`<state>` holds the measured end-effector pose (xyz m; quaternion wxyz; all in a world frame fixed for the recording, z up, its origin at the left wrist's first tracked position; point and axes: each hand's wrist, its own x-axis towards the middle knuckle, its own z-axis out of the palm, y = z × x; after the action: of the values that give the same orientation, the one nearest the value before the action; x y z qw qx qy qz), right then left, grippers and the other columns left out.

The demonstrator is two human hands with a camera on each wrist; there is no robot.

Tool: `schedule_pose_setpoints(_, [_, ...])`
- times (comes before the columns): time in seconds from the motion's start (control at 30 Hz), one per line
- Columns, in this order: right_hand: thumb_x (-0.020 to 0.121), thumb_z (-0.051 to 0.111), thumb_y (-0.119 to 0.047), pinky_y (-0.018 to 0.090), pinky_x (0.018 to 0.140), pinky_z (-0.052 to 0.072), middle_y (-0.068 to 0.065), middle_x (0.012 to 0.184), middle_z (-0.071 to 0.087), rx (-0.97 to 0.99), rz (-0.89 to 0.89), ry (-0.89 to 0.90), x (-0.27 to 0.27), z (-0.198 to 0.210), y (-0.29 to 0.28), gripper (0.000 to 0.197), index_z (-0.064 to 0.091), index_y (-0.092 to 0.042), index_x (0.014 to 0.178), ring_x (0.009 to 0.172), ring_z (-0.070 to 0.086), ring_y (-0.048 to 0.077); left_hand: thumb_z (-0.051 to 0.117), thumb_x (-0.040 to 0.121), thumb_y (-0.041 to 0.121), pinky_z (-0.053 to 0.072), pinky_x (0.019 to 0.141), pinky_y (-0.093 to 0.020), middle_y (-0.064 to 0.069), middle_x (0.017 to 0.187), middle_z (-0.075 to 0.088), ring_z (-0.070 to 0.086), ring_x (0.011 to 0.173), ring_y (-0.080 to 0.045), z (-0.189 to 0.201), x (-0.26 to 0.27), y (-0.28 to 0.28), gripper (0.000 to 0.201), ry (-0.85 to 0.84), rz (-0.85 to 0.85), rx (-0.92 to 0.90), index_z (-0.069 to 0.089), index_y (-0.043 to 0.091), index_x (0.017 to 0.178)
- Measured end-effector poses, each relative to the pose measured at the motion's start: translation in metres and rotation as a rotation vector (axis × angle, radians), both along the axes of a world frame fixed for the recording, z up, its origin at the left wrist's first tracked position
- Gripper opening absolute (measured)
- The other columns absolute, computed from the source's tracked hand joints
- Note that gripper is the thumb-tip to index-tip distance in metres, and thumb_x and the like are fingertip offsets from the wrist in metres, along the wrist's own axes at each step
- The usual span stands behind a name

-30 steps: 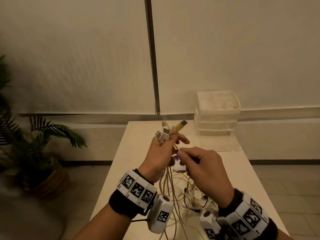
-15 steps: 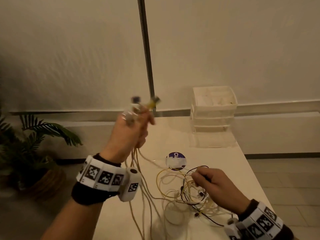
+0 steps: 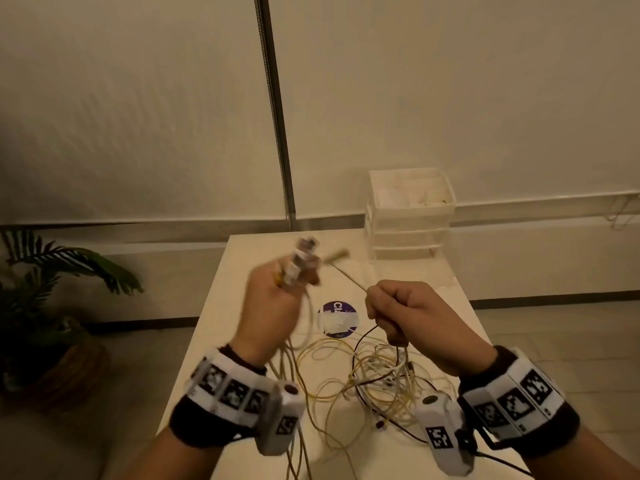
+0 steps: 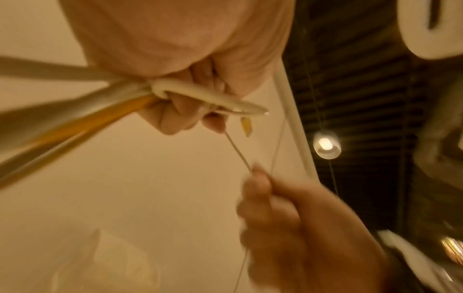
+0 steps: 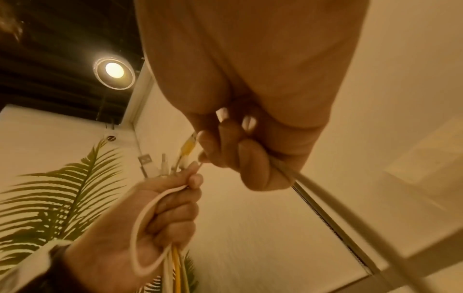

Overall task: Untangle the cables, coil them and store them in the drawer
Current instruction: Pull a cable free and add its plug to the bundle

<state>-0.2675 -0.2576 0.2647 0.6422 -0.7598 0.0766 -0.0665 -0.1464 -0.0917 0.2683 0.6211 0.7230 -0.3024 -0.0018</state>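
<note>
Probably an office or studio room: plain pale walls, a white counter with a plastic drawer unit, a potted palm, dark slatted ceiling with a spotlight.

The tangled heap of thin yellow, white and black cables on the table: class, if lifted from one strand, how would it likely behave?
The tangled heap of thin cables looks floppy, lying in loose loops. Strands cross, so lifting one probably drags others. It seems light: thin wires, small plugs.
</note>
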Motion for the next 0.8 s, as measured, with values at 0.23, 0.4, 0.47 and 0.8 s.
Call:
schedule_pose_setpoints(0.23, [0.101, 0.045, -0.021, 0.024, 0.050, 0.028, -0.001, 0.053, 0.039, -0.176, -0.080, 0.001, -0.016, -0.024, -0.005, 0.035, 0.055, -0.009, 0.069, 0.050, 0.031, 0.011, 0.067, 0.085, 0.045, 0.041, 0.057, -0.032, 0.013, 0.064, 0.060, 0.051, 0.056, -0.011, 0.017, 0.040, 0.032, 0.024, -0.029, 0.247, -0.011, 0.071, 0.022, 0.086])
schedule_pose_setpoints(0.4, [0.099, 0.048, -0.024, 0.027, 0.051, 0.030, -0.004, 0.050, 0.041, -0.263, -0.186, 0.018, -0.011, -0.016, -0.010, 0.036, 0.058, -0.010, 0.068, 0.049, 0.033, 0.012, 0.071, 0.086, 0.016, 0.045, 0.061, -0.004, 0.022, 0.086, 0.062, 0.061, 0.076, 0.010, 0.017, 0.017, 0.030, 0.026, -0.281, 0.306, 0.102, 0.064, 0.024, 0.111])
schedule_pose_setpoints(0.47, [0.098, 0.049, -0.026, 0.028, 0.052, 0.032, -0.005, 0.050, 0.043, -0.302, -0.188, 0.028, -0.009, -0.010, -0.011, 0.035, 0.060, -0.011, 0.068, 0.048, 0.035, 0.011, 0.068, 0.088, 0.015, 0.047, 0.063, -0.006, 0.022, 0.093, 0.064, 0.064, 0.080, 0.006, 0.025, 0.007, 0.031, 0.027, -0.311, 0.141, 0.087, 0.064, 0.025, 0.113])
schedule_pose_setpoints(0.8, [0.097, 0.047, -0.005, 0.019, 0.048, 0.030, 0.000, 0.053, 0.049, -0.006, 0.082, -0.014, 0.007, 0.026, 0.002, 0.024, 0.068, 0.000, 0.085, 0.048, 0.039, 0.008, 0.049, 0.089, 0.015, 0.035, 0.052, -0.022, 0.013, 0.065, 0.062, 0.048, 0.054, -0.006, 0.005, -0.014, -0.005, 0.021, -0.196, -0.151, 0.209, 0.065, 0.018, 0.076])
